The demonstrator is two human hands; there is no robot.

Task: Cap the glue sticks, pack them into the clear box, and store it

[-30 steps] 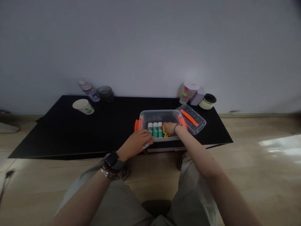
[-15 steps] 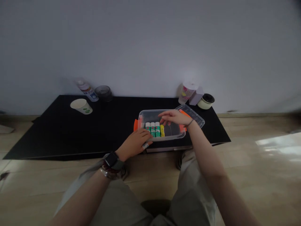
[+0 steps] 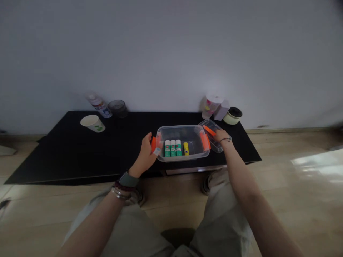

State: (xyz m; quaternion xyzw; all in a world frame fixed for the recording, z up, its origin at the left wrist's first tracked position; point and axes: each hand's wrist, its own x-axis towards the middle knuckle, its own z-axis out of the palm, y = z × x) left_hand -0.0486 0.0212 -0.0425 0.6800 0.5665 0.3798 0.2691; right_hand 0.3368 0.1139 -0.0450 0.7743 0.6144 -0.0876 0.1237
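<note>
A clear plastic box (image 3: pixel 197 154) with orange side clips sits on the black low table (image 3: pixel 80 150). Inside it stand three green-and-white glue sticks (image 3: pixel 173 148) and one yellow stick (image 3: pixel 185 148), side by side. My left hand (image 3: pixel 147 153) is closed around the box's left end at the orange clip. My right hand (image 3: pixel 221 136) rests on the clear lid (image 3: pixel 213 137), which lies flat to the right of the box; its fingers curl over the lid's near part.
At the table's back left are a paper cup (image 3: pixel 93 123), a tilted bottle (image 3: pixel 98 105) and a dark jar (image 3: pixel 118 107). At the back right stand a lidded cup (image 3: pixel 211 105), a small white box (image 3: pixel 221 110) and a cream bowl (image 3: pixel 232 115). Wooden floor surrounds the table.
My right hand left the inside of the box and moved right onto the lid. My left hand shifted from the box's front edge to its left clip.
</note>
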